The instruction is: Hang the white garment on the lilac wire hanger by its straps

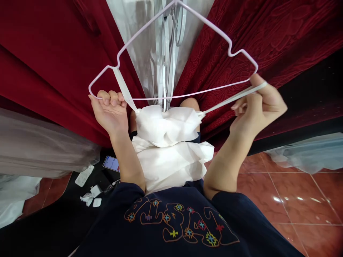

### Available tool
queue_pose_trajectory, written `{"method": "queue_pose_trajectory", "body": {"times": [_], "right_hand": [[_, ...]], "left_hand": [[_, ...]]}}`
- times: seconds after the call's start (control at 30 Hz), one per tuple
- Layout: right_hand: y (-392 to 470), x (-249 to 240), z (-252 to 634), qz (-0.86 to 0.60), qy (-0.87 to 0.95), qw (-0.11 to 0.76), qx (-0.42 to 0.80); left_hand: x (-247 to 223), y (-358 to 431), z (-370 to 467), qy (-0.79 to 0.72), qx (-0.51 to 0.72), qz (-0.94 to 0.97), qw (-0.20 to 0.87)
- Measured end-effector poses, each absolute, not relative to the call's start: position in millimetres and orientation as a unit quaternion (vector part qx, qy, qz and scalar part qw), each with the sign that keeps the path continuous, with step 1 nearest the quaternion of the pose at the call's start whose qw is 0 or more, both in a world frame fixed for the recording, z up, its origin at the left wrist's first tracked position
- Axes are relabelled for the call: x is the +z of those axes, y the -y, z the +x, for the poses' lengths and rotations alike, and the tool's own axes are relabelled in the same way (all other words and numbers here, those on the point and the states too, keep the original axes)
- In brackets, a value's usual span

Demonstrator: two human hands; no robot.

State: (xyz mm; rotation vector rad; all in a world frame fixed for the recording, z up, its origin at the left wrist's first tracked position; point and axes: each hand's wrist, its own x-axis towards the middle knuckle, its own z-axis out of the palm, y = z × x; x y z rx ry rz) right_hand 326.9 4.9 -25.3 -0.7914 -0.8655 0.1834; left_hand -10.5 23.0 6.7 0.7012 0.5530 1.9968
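A pale pink clothes hanger (150, 25) is held up in front of me. My left hand (112, 112) has its fingers curled round the lower left corner of it. One strap of a white strappy garment (166, 125) hangs over the hanger's left shoulder, at the notch. The other strap (233, 97) is stretched outward over a finger of my right hand (254, 107), whose fingers are bent and touch the hanger's right end. Below the straps, the garment lies bunched on my lap. The hanger's hook is cut off by the top edge.
Dark red curtains (66, 50) hang on both sides, with a white metal rack (165, 53) between them. At my left lie a phone (111, 163), a white charger (95, 191) and small white items on a black surface. Red tiles (302, 192) cover the floor at right.
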Motion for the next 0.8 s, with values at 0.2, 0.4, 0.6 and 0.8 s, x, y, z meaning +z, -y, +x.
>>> {"method": "queue_pose_trajectory", "body": {"times": [0.2, 0.4, 0.6, 0.8], "right_hand": [[-17, -17, 375, -0.428, 0.405, 0.800, 0.110], [-27, 0, 375, -0.397, 0.512, 0.735, 0.200], [-27, 29, 361, -0.387, 0.612, 0.668, 0.171], [-31, 55, 344, -0.433, 0.672, 0.581, 0.153]], "left_hand": [[15, -20, -14, -0.242, 0.809, 0.288, 0.452], [12, -20, -15, -0.228, 0.808, 0.291, 0.459], [14, -18, -14, -0.250, 0.802, 0.291, 0.457], [13, -16, -12, -0.228, 0.809, 0.286, 0.461]]}}
